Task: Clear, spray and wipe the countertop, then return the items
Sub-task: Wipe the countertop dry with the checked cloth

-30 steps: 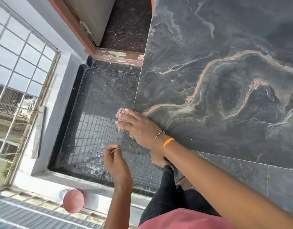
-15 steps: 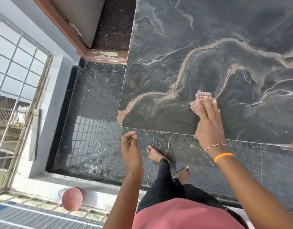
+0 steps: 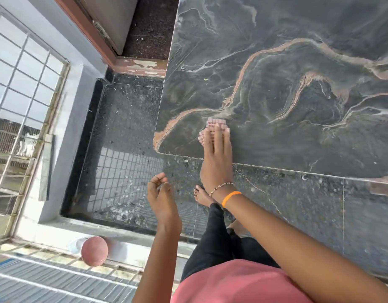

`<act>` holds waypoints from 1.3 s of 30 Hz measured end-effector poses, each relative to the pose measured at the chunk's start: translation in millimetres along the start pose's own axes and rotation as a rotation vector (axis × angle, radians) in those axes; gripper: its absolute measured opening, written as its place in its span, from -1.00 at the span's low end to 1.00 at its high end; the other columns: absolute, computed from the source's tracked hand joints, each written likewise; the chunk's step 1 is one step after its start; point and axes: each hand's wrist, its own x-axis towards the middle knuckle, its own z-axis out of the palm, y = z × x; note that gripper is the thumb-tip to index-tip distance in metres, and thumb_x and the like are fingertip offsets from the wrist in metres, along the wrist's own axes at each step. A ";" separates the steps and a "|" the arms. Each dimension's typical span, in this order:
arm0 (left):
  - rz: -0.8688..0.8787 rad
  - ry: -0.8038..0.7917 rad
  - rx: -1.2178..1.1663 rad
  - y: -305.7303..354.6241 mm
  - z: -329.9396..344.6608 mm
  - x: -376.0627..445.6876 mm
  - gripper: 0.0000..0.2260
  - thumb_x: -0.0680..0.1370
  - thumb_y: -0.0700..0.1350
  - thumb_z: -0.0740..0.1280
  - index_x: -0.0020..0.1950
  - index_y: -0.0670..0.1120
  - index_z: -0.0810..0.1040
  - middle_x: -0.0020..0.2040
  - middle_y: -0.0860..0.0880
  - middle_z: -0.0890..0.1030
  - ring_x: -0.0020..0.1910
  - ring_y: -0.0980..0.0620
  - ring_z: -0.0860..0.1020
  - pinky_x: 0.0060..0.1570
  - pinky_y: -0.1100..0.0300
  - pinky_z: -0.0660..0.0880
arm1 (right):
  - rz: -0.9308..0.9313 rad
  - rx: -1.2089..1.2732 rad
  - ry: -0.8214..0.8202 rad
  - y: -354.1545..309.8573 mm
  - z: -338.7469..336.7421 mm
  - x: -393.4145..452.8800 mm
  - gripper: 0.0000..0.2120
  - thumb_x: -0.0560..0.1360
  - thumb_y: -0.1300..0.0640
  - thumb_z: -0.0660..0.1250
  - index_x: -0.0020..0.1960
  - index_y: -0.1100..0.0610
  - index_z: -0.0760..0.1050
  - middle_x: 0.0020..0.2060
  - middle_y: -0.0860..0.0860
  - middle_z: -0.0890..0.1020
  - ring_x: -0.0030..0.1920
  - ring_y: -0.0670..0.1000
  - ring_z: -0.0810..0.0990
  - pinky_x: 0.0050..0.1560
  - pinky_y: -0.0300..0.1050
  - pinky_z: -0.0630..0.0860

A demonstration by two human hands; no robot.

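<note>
Right hand (image 3: 217, 158) lies flat, fingers together and stretched out, pressing a small pink cloth (image 3: 211, 130) onto the countertop (image 3: 298, 84) just inside its near corner. That flat palm likely spreads pressure so the cloth drags evenly across the stone; I judge this to be the wiping step, worked along the near edge. Only the cloth's front and left fringes show past the fingertips; the rest is hidden under the hand, so its size and fold cannot be told.

Left hand (image 3: 161, 193) hangs off the countertop, below that same corner and over the floor, loosely curled with thumb and forefinger pinched. Whether it pinches some small scrap or nothing at all is too small to make out.

No spray bottle and none of the cleared items appear on the countertop's visible part, which is bare; its far and right reaches are cut off by the frame. A pink-capped container (image 3: 94, 250) lies on the ledge well away from the corner, its body blurred.
</note>
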 end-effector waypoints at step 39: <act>0.899 -0.661 1.305 -34.1 83.9 -80.1 -0.45 0.51 -0.13 0.19 0.48 -0.09 0.12 0.49 -0.05 0.17 0.51 -0.04 0.00 0.49 -0.02 -0.04 | 0.649 -0.022 0.249 296.7 -160.0 -3.0 -0.30 0.38 0.44 0.17 0.49 0.27 0.06 0.50 0.27 0.00 0.50 0.30 -0.06 0.51 0.03 -0.11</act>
